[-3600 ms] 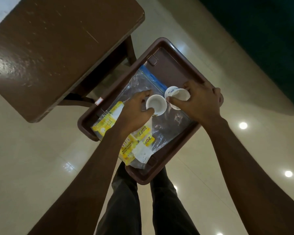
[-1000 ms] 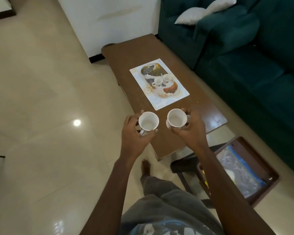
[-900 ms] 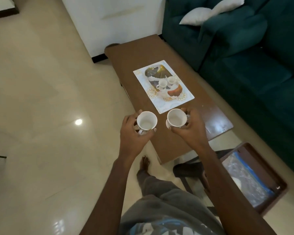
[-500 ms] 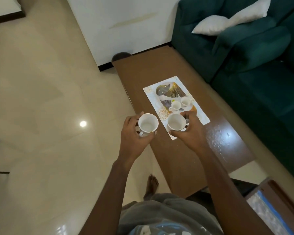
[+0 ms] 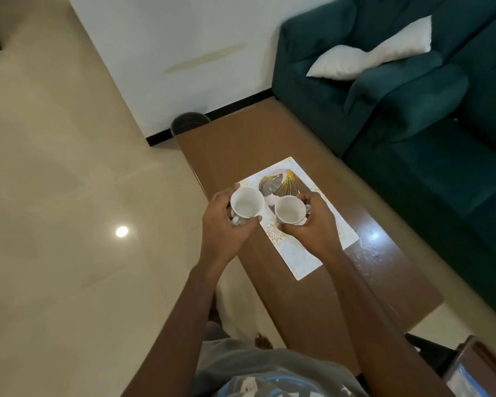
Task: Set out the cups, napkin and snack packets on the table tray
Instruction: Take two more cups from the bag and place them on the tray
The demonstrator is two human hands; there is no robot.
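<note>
Cups (image 5: 246, 206) now over tray (image 5: 307, 259), one per grip (image 5: 226, 227)

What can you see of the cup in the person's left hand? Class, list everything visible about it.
The cup is white, glossy, ceramic-looking and appears empty. It is upright, mouth toward the camera, part of a handle showing low on its left. The left hand grips it, fingers curled round its side, thumb by the near rim. It is over the left corner of the printed tray; contact is unclear. A gap separates it from the second cup.
</note>
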